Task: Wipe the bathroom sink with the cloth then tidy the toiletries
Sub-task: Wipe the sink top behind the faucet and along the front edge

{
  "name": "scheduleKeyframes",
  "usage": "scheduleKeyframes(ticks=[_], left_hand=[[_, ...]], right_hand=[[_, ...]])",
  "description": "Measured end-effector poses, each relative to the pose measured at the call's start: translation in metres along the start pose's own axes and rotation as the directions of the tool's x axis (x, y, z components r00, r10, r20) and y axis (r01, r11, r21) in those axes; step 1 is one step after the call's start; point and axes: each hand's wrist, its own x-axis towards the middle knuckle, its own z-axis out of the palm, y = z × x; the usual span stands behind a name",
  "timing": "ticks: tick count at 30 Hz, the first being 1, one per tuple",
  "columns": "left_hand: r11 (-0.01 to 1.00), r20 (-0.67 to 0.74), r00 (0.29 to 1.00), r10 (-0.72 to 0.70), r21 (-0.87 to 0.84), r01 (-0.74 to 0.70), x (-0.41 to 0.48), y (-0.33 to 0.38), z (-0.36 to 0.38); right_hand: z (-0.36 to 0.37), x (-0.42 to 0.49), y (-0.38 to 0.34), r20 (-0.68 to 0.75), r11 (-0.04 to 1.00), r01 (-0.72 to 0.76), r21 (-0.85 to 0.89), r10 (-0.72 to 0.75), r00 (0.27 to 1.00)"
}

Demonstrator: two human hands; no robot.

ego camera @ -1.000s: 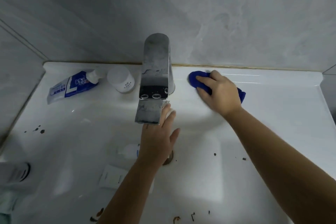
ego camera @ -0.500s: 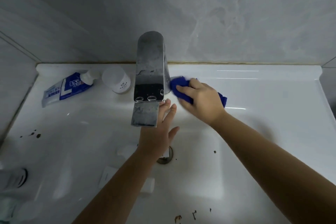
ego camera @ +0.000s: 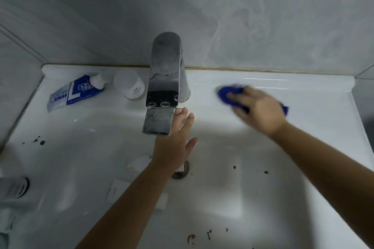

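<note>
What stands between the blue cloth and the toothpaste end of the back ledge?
The faucet stands on the ledge between the cloth, under the right hand, and the toothpaste tube. A white bottle sits just left of the faucet, beside the tube. The left hand sits lower, off that path.

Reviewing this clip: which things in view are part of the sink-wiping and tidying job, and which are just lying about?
Job: blue cloth under the right hand; sink; dark specks; toothpaste tube; white jar; small white bottle and white packet in the basin.
Just there: faucet; drain; left hand, open beside the spout; grey round object at the left edge.
</note>
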Motion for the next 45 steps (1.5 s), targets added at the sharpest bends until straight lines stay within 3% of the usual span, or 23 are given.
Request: scheduleKeyframes(ticks=[2,4,8,9,11,13,15,17,19,20,22,24,26,28,30,32,35,37,38,41,43,45], left_hand=[[1.000,-0.010,1.000,-0.021,0.013,0.021,0.001,0.005,-0.001],[0.998,-0.007,0.999,-0.048,0.038,0.048,0.002,0.013,-0.002],[0.993,-0.011,0.995,-0.097,0.061,0.097,0.004,0.028,-0.005],[0.995,-0.027,0.996,-0.082,0.052,0.083,0.006,0.034,-0.007],[1.000,-0.057,0.998,-0.012,0.009,0.012,0.016,0.050,-0.006],[0.999,-0.071,0.997,0.030,-0.041,-0.033,0.032,0.066,-0.002],[0.997,-0.061,0.998,-0.002,-0.083,-0.003,0.045,0.076,0.008],[0.994,-0.045,0.998,-0.042,-0.098,0.038,0.049,0.077,0.017],[0.995,-0.046,0.998,-0.044,-0.094,0.040,0.048,0.075,0.022],[0.997,-0.049,0.998,-0.030,-0.079,0.026,0.048,0.074,0.021],[0.999,-0.032,0.999,-0.008,-0.045,0.007,0.050,0.075,0.016],[1.000,-0.011,1.000,-0.025,-0.014,0.025,0.053,0.079,0.012],[0.999,0.010,0.999,-0.047,0.015,0.047,0.053,0.086,0.007],[0.999,-0.001,0.999,-0.035,0.013,0.035,0.051,0.099,0.001],[0.999,-0.001,1.000,0.027,-0.028,-0.027,0.051,0.118,-0.002],[0.991,0.024,0.997,0.077,-0.113,-0.074,0.051,0.138,0.005],[0.976,0.017,1.000,0.024,-0.218,-0.020,0.053,0.157,0.023],[0.970,-0.014,1.000,-0.026,-0.241,0.022,0.052,0.160,0.031],[0.972,-0.019,0.999,-0.028,-0.233,0.023,0.051,0.160,0.034],[0.982,0.029,0.999,0.018,-0.188,-0.012,0.047,0.157,0.030],[0.985,0.102,0.995,0.021,-0.171,-0.003,0.048,0.157,0.025],[0.987,0.149,0.989,0.005,-0.159,0.020,0.043,0.165,0.017]], right_hand=[[-0.004,0.009,0.022,-0.104,0.985,-0.171,-0.029,0.167,0.980],[0.004,0.001,0.009,-0.107,0.980,-0.198,-0.019,0.195,0.975],[-0.009,-0.050,-0.003,0.101,0.991,0.131,0.032,-0.133,0.986],[-0.018,-0.051,0.010,0.115,0.990,0.140,0.006,-0.140,0.983],[-0.031,-0.036,0.040,0.016,0.995,-0.096,-0.033,0.097,0.995],[-0.033,-0.019,0.057,-0.081,0.954,-0.299,-0.035,0.296,0.952],[-0.030,-0.024,0.051,-0.092,0.970,-0.240,-0.041,0.236,0.967],[-0.038,-0.053,0.042,0.039,0.999,-0.045,0.003,0.045,0.998],[-0.057,-0.081,0.049,0.155,0.998,0.066,0.023,-0.069,0.985],[-0.064,-0.084,0.061,0.141,0.999,0.040,0.007,-0.041,0.989],[-0.069,-0.069,0.085,0.022,0.974,-0.226,-0.021,0.226,0.974],[-0.066,-0.053,0.096,-0.063,0.877,-0.479,-0.037,0.476,0.877],[-0.063,-0.065,0.082,-0.042,0.912,-0.409,-0.017,0.408,0.912],[-0.075,-0.103,0.067,0.054,0.988,-0.149,0.031,0.147,0.988],[-0.093,-0.134,0.067,0.154,0.995,-0.022,0.092,0.008,0.988],[-0.100,-0.128,0.088,0.132,0.998,-0.029,0.059,0.021,0.991],[-0.085,-0.076,0.118,-0.022,0.929,-0.355,-0.100,0.355,0.935],[-0.079,-0.062,0.116,-0.016,0.870,-0.483,-0.101,0.484,0.875],[-0.080,-0.071,0.109,-0.005,0.888,-0.454,-0.069,0.455,0.891],[-0.103,-0.149,0.071,0.091,0.982,-0.186,0.045,0.181,0.979],[-0.119,-0.186,0.061,0.171,0.990,-0.105,0.095,0.088,0.981],[-0.119,-0.172,0.077,0.153,0.995,-0.069,0.072,0.057,0.987]])
